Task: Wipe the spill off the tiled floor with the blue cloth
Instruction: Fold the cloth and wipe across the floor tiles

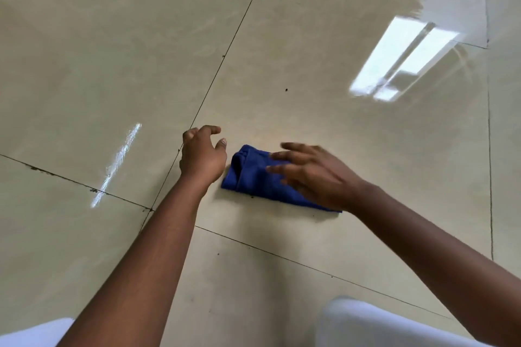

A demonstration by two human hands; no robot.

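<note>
A glossy cream tiled floor [324, 70] with thin dark grout lines fills the view, mirroring one bright window. One folded blue cloth [253, 177] lies flat on a tile, near where four tiles meet. Two bare hands reach toward it. The left hand [201, 156] hovers just beside the cloth's left end, fingers loosely curled, holding nothing. The right hand [313, 172], blurred, spreads open over the cloth's right part.
</note>
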